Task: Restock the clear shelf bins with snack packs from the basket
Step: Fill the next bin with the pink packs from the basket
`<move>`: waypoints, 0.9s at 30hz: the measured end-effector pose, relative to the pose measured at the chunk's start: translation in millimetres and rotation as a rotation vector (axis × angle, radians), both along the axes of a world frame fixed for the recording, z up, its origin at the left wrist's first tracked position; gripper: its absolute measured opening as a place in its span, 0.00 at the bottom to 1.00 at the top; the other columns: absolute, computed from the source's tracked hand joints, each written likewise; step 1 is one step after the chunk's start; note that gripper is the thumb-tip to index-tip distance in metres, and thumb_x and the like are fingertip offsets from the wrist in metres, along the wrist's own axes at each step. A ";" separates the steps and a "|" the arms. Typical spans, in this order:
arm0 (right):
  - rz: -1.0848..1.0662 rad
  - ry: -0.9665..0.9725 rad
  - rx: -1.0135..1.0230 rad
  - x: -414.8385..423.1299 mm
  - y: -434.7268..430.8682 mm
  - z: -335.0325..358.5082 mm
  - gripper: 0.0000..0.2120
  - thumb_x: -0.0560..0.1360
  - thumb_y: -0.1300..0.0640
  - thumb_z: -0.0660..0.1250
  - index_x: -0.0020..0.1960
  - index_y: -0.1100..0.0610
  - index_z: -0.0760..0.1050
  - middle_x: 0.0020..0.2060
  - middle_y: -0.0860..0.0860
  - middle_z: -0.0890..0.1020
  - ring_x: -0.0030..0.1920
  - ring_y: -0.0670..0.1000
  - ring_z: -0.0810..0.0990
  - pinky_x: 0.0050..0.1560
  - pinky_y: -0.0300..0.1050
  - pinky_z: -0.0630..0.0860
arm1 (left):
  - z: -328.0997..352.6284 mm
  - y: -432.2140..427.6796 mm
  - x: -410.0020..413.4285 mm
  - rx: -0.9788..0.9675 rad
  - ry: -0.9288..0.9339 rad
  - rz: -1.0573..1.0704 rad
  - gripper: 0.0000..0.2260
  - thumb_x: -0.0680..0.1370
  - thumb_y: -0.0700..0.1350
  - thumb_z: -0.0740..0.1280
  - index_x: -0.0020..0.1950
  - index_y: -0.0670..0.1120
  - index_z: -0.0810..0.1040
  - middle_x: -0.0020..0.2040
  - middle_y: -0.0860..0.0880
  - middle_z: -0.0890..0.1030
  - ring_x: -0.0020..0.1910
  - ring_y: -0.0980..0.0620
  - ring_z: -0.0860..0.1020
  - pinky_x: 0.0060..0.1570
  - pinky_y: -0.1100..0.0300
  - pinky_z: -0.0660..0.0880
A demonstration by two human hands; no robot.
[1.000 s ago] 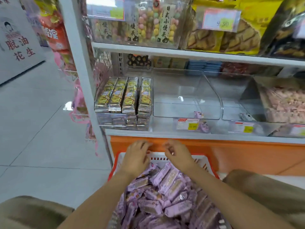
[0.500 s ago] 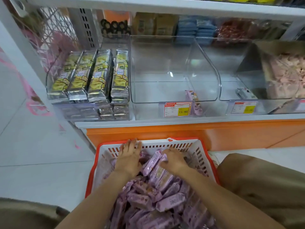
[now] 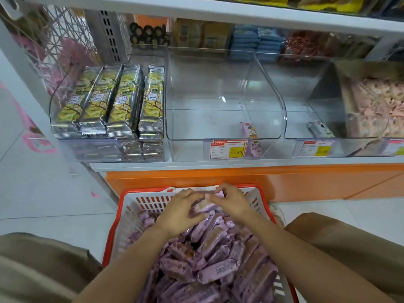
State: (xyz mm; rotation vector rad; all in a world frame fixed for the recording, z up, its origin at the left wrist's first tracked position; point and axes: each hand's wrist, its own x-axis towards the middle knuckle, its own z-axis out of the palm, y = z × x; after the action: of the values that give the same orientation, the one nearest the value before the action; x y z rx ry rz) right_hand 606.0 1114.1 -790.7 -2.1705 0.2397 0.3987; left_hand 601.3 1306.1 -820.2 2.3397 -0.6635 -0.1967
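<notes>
A white basket with a red rim sits on the floor before me, heaped with purple snack packs. My left hand and my right hand meet over the far end of the heap, their fingers curled round a bunch of purple packs raised slightly above the pile. On the shelf above stands a clear bin, bare but for a single purple pack at its front right corner.
Left of that bin, a clear bin holds yellow-and-silver packs. To its right stand another nearly bare clear bin and a bin of pink snacks. An orange shelf base runs behind the basket. My knees flank the basket.
My view dropped from the shelf toward the basket. Both hands went from lying flat on the heap to closing together round a bunch of packs.
</notes>
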 end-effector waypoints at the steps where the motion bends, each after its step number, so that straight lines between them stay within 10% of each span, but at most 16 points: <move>1: -0.003 -0.013 0.025 0.9 0.0 4.8 0.14 0.74 0.48 0.72 0.49 0.58 0.76 0.35 0.48 0.73 0.33 0.45 0.73 0.29 0.33 0.68 | 5.7 -5.3 0.3 -0.012 0.010 -0.001 0.19 0.77 0.54 0.70 0.66 0.49 0.77 0.50 0.57 0.73 0.50 0.56 0.70 0.48 0.64 0.63; 9: 0.088 -0.063 0.290 -20.7 -16.5 31.3 0.21 0.72 0.49 0.74 0.62 0.47 0.72 0.53 0.48 0.81 0.54 0.47 0.80 0.58 0.47 0.77 | 30.7 -9.9 -2.2 -0.447 0.454 0.212 0.07 0.82 0.42 0.65 0.57 0.44 0.81 0.52 0.40 0.83 0.52 0.40 0.81 0.53 0.50 0.76; 16: 0.163 -0.248 0.157 -48.7 -9.2 64.6 0.22 0.72 0.58 0.75 0.60 0.50 0.68 0.50 0.55 0.78 0.45 0.48 0.77 0.46 0.41 0.76 | 73.7 -14.5 -17.1 -0.642 0.588 0.180 0.07 0.82 0.37 0.62 0.54 0.39 0.79 0.46 0.46 0.85 0.44 0.51 0.84 0.44 0.61 0.80; 20: 0.183 -0.354 0.183 -61.9 -15.4 95.5 0.17 0.73 0.64 0.73 0.57 0.55 0.70 0.47 0.56 0.78 0.42 0.48 0.76 0.46 0.47 0.76 | 95.0 -10.9 -21.1 -0.527 0.290 0.237 0.13 0.84 0.47 0.61 0.49 0.40 0.81 0.42 0.44 0.85 0.40 0.48 0.84 0.49 0.45 0.80; 27: 0.052 -0.628 0.174 -53.2 -24.5 156.2 0.14 0.74 0.66 0.71 0.56 0.55 0.72 0.46 0.58 0.78 0.44 0.52 0.77 0.45 0.44 0.77 | 141.1 -1.8 -6.3 -0.113 -0.678 0.182 0.14 0.77 0.46 0.57 0.59 0.45 0.77 0.55 0.48 0.75 0.56 0.49 0.71 0.56 0.54 0.66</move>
State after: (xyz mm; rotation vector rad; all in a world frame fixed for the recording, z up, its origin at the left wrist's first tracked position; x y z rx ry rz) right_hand 552.9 1089.6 -634.6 -2.0206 -0.1960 -0.2350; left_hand 595.0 1304.3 -679.1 2.3243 -0.7389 0.7261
